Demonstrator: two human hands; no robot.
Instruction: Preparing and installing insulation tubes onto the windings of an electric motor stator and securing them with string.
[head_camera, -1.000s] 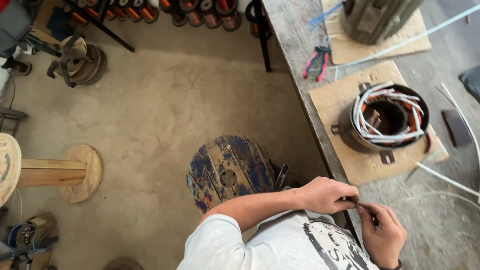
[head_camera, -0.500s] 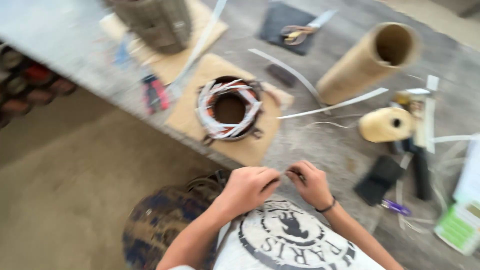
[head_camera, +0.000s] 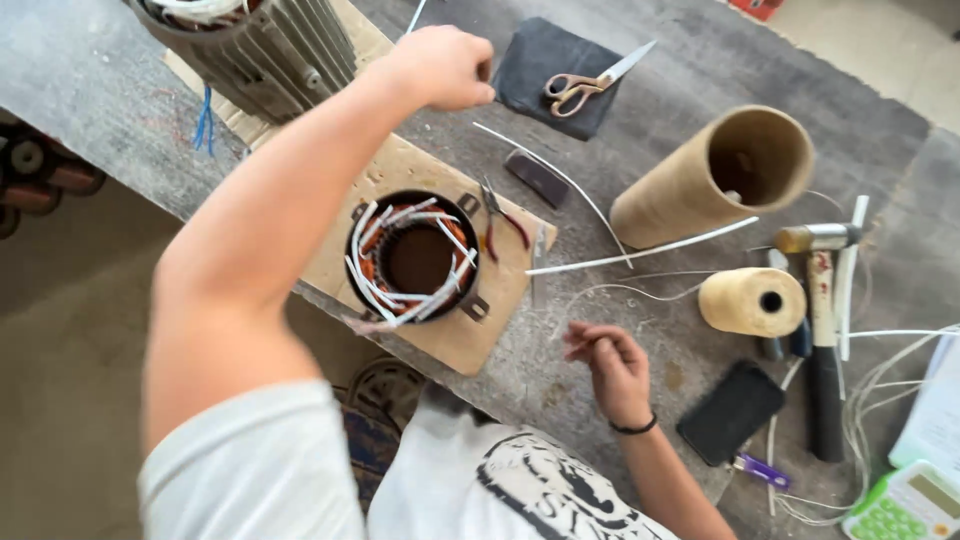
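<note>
The stator (head_camera: 415, 257) on cardboard (head_camera: 405, 170) held coiled wire and white sleeves. The left hand (head_camera: 440, 65) hung clenched, gripping nothing visible. The right hand (head_camera: 610, 365) pinched a thin wire (head_camera: 625, 290) over the counter (head_camera: 660, 60).

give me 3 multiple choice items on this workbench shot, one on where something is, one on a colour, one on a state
1. Where do the scissors lie?
A. on the dark cloth
B. inside the cardboard tube
C. on the phone

2. What colour is the spool of twine?
A. blue
B. pale yellow
C. red

3. How is the left hand?
A. flat on the bench
B. raised and closed in a fist beyond the stator
C. wrapped round the hammer

Answers:
1 A, the scissors rest on the dark cloth at the far side of the bench.
2 B, the wound twine is pale yellow.
3 B, the arm stretches over the stator on its cardboard sheet, fingers curled; the right hand hovers near the bench edge.
</note>
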